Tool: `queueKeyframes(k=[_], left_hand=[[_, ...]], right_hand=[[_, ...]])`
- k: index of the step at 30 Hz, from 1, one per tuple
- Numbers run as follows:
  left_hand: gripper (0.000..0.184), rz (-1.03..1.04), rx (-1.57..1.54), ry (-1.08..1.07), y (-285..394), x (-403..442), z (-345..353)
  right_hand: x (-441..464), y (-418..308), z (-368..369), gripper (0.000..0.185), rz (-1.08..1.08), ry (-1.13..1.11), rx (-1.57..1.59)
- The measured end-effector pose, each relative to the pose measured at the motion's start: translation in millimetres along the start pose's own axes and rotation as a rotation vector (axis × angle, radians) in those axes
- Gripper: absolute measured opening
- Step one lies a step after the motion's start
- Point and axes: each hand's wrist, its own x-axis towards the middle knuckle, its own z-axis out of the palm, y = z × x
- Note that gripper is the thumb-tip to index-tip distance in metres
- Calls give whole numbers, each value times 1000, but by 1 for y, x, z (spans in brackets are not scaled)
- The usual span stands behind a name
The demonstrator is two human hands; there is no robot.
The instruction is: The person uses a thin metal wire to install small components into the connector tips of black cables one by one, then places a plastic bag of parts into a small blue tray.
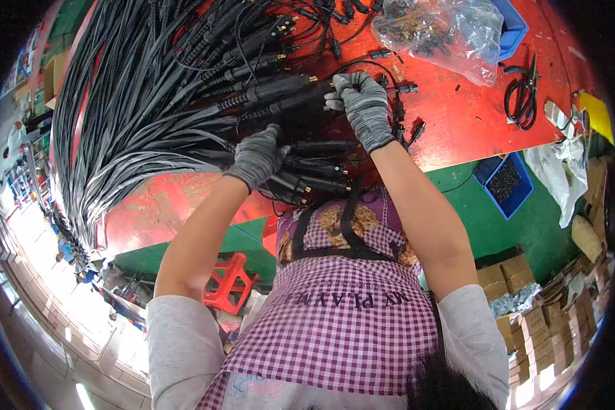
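My left hand [256,157], in a grey knitted glove, is closed low over the pile, among black cable ends; what its fingers hold is hidden. Above and to its right, my gloved right hand [363,109] has its fingers pinched together at the tip end of a thick black cable handle [297,102]. Another black handle [277,89] with a ribbed sleeve and a brass tip lies just beyond. Closer to my body, several more brass-tipped handles [318,181] rest at the table edge. A thin black wire with small plugs [408,88] runs beside my right wrist.
A large bundle of black cables [130,116] spreads over the red table [471,130] to the left. Farther right are a clear bag of small parts [444,34], a blue bin [514,31] and black-handled scissors [523,96]. Below stand a blue tray [504,183] and a red stool [227,283].
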Motion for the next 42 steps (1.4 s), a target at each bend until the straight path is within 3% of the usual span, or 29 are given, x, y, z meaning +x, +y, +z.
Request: queueKeyframes(k=[2,3,6,9,11,14,15,19,22,23,25,31,34,37,42], left_hand=[[56,66,-12,-20,-8,1,-3],[69,116,-65,-111,-19,3,1],[70,145,-268,-166,-37,-2,15],[59,21,-13,-170,-28,8,30],[53,-157,-9,-106,-2,6,23],[53,79,203,69,20,-2,14],[43,143,223,365,11,14,43],[39,164,437,526,16,24,51],[38,215,378,367,11,23,42],[36,248,368,401,7,26,45],[35,309,355,476,-6,34,48],[36,330,155,224,-14,20,18],[38,433,-52,325,-28,20,20],[39,482,-71,404,-35,23,25],[38,547,-150,424,-41,23,24]], right_hand=[[-1,0,-2,13,-23,14,-45],[-2,-1,0,13,-21,22,-58],[5,-2,5,14,-34,31,-100],[21,-8,12,14,-27,41,-169],[29,-16,18,14,-67,12,-217],[33,-24,23,14,-62,-9,-217],[31,-25,23,14,-63,-11,-227],[24,-24,20,14,-93,-1,-245],[15,-27,15,13,-77,-29,-217],[15,-24,9,14,-87,-61,-219],[2,-35,2,14,-158,-42,-168],[-47,-61,-60,13,-411,123,-137],[-90,-55,-59,12,-266,80,-251],[-107,-30,-43,11,-182,91,-206],[-98,11,-25,11,-172,123,-219]])
